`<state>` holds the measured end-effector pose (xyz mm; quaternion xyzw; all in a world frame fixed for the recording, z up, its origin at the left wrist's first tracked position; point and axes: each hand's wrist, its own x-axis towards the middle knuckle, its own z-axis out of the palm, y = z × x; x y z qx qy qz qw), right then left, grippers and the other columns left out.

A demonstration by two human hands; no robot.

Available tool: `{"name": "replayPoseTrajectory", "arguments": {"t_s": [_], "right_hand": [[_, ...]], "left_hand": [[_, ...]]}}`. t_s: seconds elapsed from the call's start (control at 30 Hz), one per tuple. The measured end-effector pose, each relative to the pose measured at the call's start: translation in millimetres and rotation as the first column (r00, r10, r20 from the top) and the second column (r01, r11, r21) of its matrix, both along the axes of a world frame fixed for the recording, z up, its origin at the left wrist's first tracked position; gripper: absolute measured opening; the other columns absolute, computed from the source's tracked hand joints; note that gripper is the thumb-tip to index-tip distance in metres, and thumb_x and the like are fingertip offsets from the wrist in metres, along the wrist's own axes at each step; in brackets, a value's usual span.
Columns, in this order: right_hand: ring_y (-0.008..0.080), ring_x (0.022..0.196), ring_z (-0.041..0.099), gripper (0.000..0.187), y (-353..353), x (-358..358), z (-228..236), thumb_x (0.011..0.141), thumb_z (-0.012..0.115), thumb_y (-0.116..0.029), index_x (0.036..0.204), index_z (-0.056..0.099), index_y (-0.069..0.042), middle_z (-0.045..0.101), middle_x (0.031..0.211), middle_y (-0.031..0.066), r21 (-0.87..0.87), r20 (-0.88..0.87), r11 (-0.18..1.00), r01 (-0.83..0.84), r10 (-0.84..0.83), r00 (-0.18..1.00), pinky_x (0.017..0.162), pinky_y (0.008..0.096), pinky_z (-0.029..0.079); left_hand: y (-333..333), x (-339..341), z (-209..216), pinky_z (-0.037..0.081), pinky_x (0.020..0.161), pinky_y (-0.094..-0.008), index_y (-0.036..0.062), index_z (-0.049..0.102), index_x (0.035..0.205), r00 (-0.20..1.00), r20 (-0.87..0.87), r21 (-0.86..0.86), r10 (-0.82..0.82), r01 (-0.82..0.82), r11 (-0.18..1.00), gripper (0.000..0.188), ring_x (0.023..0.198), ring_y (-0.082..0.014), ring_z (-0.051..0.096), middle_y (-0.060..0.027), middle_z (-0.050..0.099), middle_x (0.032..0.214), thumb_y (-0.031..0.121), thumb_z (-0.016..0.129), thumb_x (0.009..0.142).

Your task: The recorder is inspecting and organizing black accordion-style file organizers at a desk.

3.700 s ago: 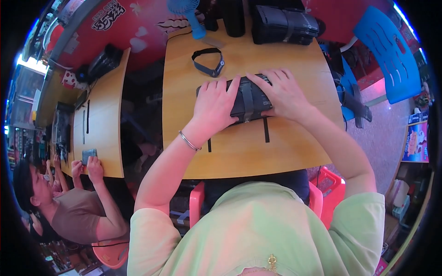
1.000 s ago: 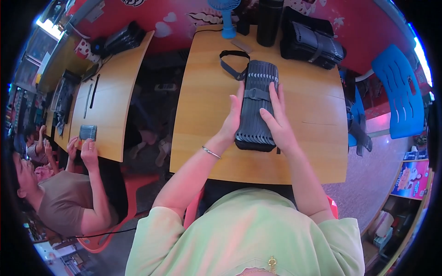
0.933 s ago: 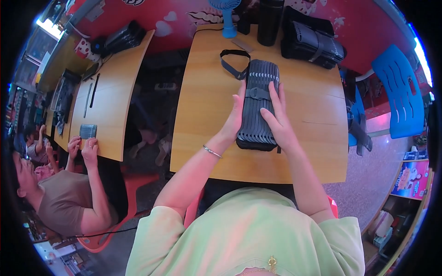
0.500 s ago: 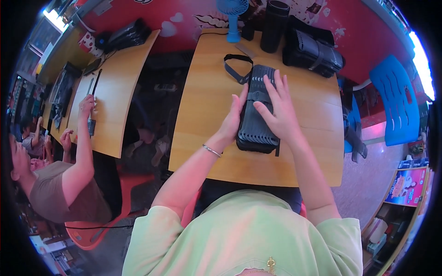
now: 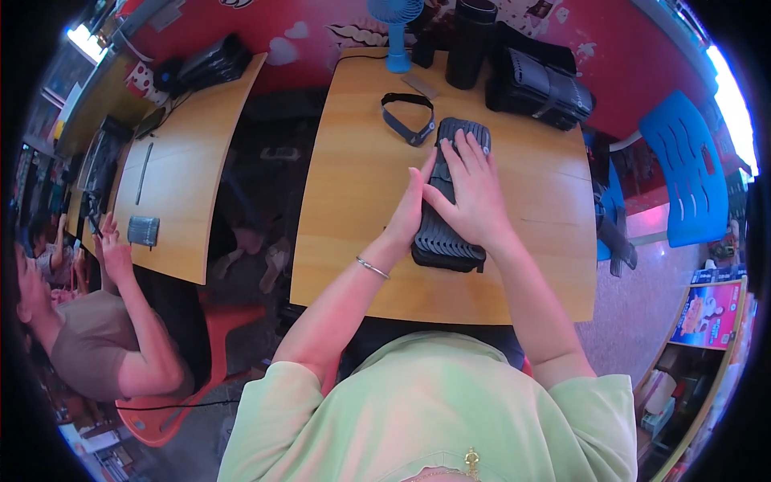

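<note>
1. Bundle of dark straps (image 5: 450, 236) lies lengthwise on the wooden table (image 5: 542, 269), tilted a little toward one o'clock. Take it as the centre of the clock, with twelve toward the wall.
2. The right hand (image 5: 474, 189) rests flat on its top, fingers extended toward eleven o'clock. The left hand (image 5: 409, 210) stands along its nine o'clock side, fingers straight. Neither hand is clenched; they press or support rather than grasp.
3. In my judgement, this bundle is of moderate weight, flexible and not fragile. Its layers could slide on each other, so it is better to hold both long sides together, near the middle. The right hand covers that middle, so I cannot tell how it is fastened.
4. At eleven o'clock, near its top end, a single strap loop (image 5: 408, 120) lies apart; farther that way stands a blue fan (image 5: 396, 48).
5. At twelve o'clock stands a black cylinder (image 5: 470, 44); if it is a container, its inside cannot be seen.
6. At one o'clock, a larger pack (image 5: 540, 87) shows grey straps on a black body, with a band around.
7. Between four and five o'clock, beyond the table, a shelf (image 5: 705, 352) holds boxes, too blurred to name.
</note>
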<state>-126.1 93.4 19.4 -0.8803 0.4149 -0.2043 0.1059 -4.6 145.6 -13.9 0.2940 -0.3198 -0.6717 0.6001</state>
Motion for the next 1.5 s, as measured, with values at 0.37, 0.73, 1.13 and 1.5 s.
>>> {"name": "replayPoseTrajectory", "arguments": {"t_s": [0.37,0.73,1.13,1.5], "right_hand": [[0.0333,0.139,0.026,0.065,8.7,-20.1,11.1,0.088,0.055,-0.046,0.135,0.046,-0.002,0.040,0.142,0.0222,0.045,0.296,0.999,0.021,-0.033,0.955,0.112,0.0552,0.012],[0.0079,0.083,0.058,0.014,25.3,-124.8,-16.7,0.092,0.059,-0.009,0.101,0.065,-0.001,0.063,0.089,0.0011,0.379,0.769,0.903,0.204,-0.430,0.473,0.077,0.0209,0.046],[0.0094,0.089,0.056,0.019,28.1,-162.0,-28.6,0.094,0.057,-0.014,0.107,0.063,-0.002,0.062,0.094,0.0022,0.465,0.699,0.857,0.222,-0.509,0.503,0.083,0.0220,0.044],[0.0085,0.083,0.058,0.016,27.0,-142.5,-27.9,0.093,0.058,-0.011,0.103,0.064,-0.001,0.063,0.089,0.0017,0.517,0.714,0.853,0.079,-0.480,0.510,0.078,0.0215,0.046]], "left_hand": [[8.5,14.7,17.5,0.030,0.110,-0.0366,0.0024,0.023,0.147,0.678,0.658,-0.283,0.328,-0.181,0.942,0.069,0.136,-0.0232,0.032,-0.0129,0.030,0.149,0.052,0.025,0.100],[128.6,-46.9,211.8,0.046,0.077,-0.0622,0.0111,0.050,0.062,0.776,0.155,-0.933,0.612,-0.090,0.350,0.038,0.055,-0.0161,0.059,0.0044,0.042,0.055,0.034,0.060,0.090],[159.6,-73.7,199.9,0.045,0.079,-0.0560,0.0088,0.051,0.066,0.810,0.050,-0.877,0.584,-0.244,0.414,0.026,0.056,-0.0155,0.055,0.0028,0.046,0.059,0.020,0.055,0.089],[150.3,-44.1,195.2,0.038,0.088,-0.0576,0.0084,0.050,0.066,0.892,0.190,-0.891,0.411,-0.019,0.454,0.022,0.063,-0.0191,0.056,0.0007,0.047,0.062,0.019,0.057,0.084]]}}
